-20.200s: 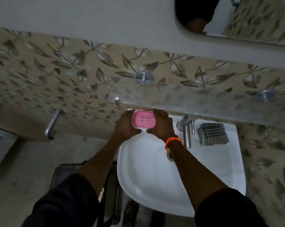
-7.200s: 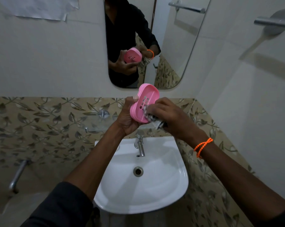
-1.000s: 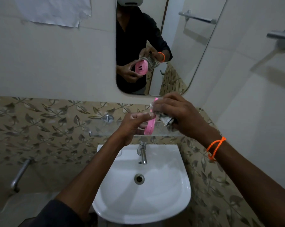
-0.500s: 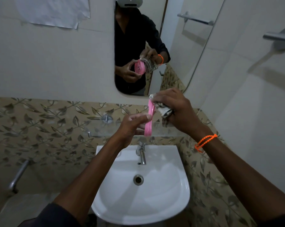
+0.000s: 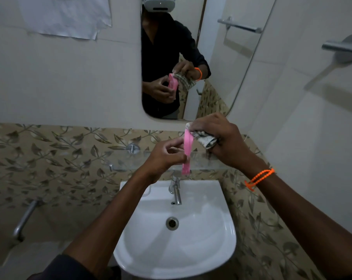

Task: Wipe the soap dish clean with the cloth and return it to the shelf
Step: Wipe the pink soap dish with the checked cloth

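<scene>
The pink soap dish (image 5: 187, 151) is held up on edge above the sink, so I see only its thin rim. My left hand (image 5: 164, 158) pinches its lower left side. My right hand (image 5: 221, 138) presses a bunched checked cloth (image 5: 204, 138) against the dish's upper right side. The glass shelf (image 5: 128, 161) runs along the leaf-patterned tiles just behind and below both hands. The dish's inside face is hidden from me; the mirror shows it with the cloth on it.
A white sink (image 5: 177, 229) with a chrome tap (image 5: 176, 190) lies below the hands. A mirror (image 5: 191, 57) hangs above. A towel bar (image 5: 341, 46) juts from the right wall, a metal handle (image 5: 24, 221) sits low left, and paper (image 5: 66, 17) is stuck to the wall.
Over the last second both hands have stayed in front of the shelf with the dish on edge; the cloth hand has shifted slightly along the dish's upper part.
</scene>
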